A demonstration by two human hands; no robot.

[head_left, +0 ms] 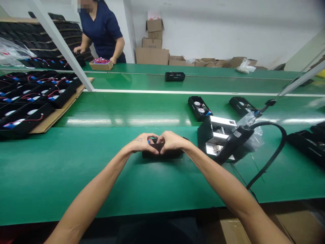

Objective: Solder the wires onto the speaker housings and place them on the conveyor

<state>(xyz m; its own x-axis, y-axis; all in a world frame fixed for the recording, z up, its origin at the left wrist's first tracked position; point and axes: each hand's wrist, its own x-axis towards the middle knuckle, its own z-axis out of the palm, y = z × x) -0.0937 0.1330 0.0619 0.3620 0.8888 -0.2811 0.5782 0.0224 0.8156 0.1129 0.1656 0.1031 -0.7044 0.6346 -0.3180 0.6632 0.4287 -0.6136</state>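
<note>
On the green bench straight ahead of me lies a long black speaker housing point(169, 156). My left hand point(143, 142) is closed on its left part, thumb toward me and fingers curled over the far side. Beside it, my right hand point(171, 141) grips the middle in the same way, with both thumb tips nearly touching. A dark flap or edge of the housing shows between the thumbs, and a bit of blue peeks out by the left fingers. My hands hide most of the housing's inside.
Right of my hands stand a black-and-silver device point(210, 130) and a black cable point(281, 149). Behind lie an open housing point(199, 107) and a closed one point(175, 76). Several housings fill a cardboard sheet point(45, 123) at left. A co-worker point(101, 30) touches a wire-filled carton point(101, 66).
</note>
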